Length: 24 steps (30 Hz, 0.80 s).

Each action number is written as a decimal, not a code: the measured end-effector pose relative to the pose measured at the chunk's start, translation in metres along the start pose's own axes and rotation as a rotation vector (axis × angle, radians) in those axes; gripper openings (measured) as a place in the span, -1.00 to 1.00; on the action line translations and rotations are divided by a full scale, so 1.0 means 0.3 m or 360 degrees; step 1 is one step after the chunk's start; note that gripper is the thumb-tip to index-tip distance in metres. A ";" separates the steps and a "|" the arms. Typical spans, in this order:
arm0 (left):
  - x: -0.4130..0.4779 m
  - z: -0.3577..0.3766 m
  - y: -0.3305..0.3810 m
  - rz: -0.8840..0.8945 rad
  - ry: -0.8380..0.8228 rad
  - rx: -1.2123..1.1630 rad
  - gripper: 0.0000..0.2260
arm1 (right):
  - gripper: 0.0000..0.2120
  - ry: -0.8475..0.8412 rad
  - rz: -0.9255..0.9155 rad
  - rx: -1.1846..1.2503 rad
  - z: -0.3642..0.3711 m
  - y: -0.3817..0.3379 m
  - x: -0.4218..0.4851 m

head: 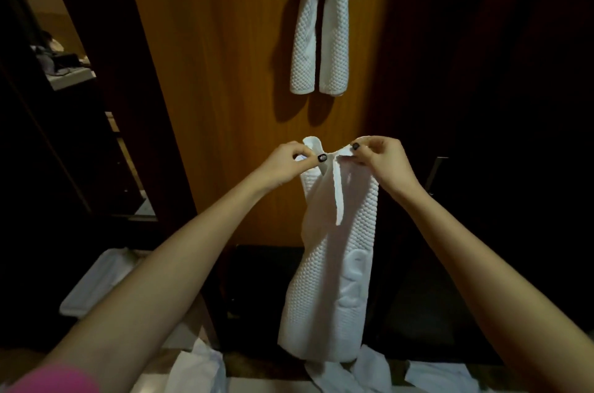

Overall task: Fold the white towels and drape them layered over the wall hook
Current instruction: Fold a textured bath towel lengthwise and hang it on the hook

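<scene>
The room is dim, with a warm wooden panel [231, 77] straight ahead and darkness on either side. The fingertips [321, 157] of the left hand [286, 164] pinch the top left corner of a white towel [334, 264]. The right hand [384, 161] pinches the top right corner, thumb and forefinger curled on the hem. The hands are near each other, so the top edge bunches between them and a narrow flap hangs down the middle. Below the grip the towel hangs with its long axis upright. Its lower end reaches down to the near surface, where loose white cloths [199, 367] lie. Whether it touches them I cannot tell.

The next move, as I judge it, depends on one relation. The hung towel [321, 32] lies up and far from the fingers, roughly above the gap between the hands and well apart from the held one. Neither hand is clearly nearer. The held towel looks only partly folded, so narrowing it probably comes before lifting it.

The hook itself cannot be seen, because the frame cuts off the top of the hung towel, whose two halves hang side by side against the panel. At the near left a pale tray [93, 283] is partly hidden behind the left forearm. The far right is too dark to read.
</scene>
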<state>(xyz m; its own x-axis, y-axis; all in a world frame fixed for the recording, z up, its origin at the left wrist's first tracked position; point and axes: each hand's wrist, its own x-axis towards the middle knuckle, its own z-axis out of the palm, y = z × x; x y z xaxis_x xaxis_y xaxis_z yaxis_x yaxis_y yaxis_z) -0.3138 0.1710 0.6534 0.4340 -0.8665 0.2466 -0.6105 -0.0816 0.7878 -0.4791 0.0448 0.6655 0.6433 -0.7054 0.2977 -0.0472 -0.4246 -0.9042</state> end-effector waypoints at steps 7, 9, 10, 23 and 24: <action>0.011 0.064 0.085 0.0065 -0.0031 -0.0165 -0.88 | -0.86 0.0120 -0.0219 -0.0485 -0.038 -0.045 -0.057; 0.010 0.087 0.107 0.0093 -0.0012 -0.0121 -0.85 | -0.86 0.0241 -0.0270 -0.0497 -0.033 -0.043 -0.069; 0.010 0.098 0.115 0.0099 -0.0006 -0.0064 -0.82 | -0.84 0.0288 -0.0289 -0.0516 -0.031 -0.043 -0.074; -0.064 0.007 0.045 0.0117 0.0144 -0.0003 -0.95 | -0.76 0.0365 -0.0289 -0.0571 -0.088 -0.063 -0.119; -0.067 -0.001 0.041 0.0130 0.0129 0.0019 -0.96 | -0.76 0.0366 -0.0290 -0.0591 -0.097 -0.064 -0.122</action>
<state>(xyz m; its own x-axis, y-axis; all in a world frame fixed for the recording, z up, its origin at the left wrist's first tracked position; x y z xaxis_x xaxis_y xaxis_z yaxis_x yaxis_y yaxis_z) -0.3299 0.1877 0.6583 0.4341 -0.8279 0.3552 -0.6537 -0.0182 0.7565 -0.5238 0.0623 0.6809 0.4825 -0.6901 0.5393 -0.2464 -0.6978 -0.6725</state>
